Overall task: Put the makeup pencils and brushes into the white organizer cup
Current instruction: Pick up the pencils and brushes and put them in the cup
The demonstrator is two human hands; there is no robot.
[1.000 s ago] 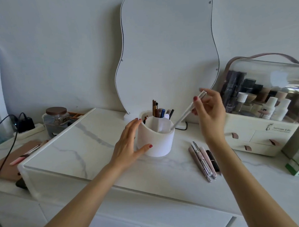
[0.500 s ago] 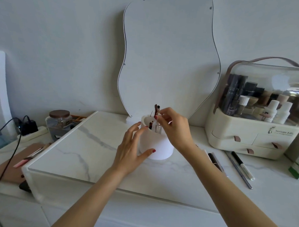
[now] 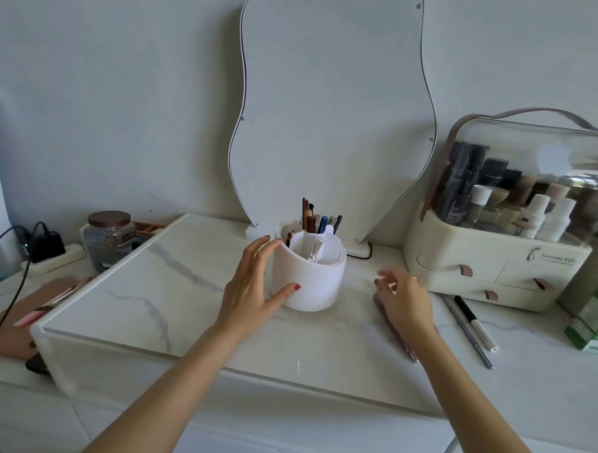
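We see white cup (image 3: 307, 278), pencils (image 3: 313, 218) upright inside; our left hand (image 3: 253, 289) cups its side, right hand (image 3: 404, 299) spread, empty.

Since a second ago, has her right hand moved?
Yes. The right hand dropped from above the white cup down to the tabletop, right of the cup, over the pens lying there.

One wording can be read: the cream cosmetics case (image 3: 494, 265) at the right carries "Seriose Life" in script on its front upper right corner, beside a small curved emblem (a finer line of print sits under it, too small to make out). Labels on the bottles (image 3: 534, 216) inside and on the green box (image 3: 595, 318) are illegible.
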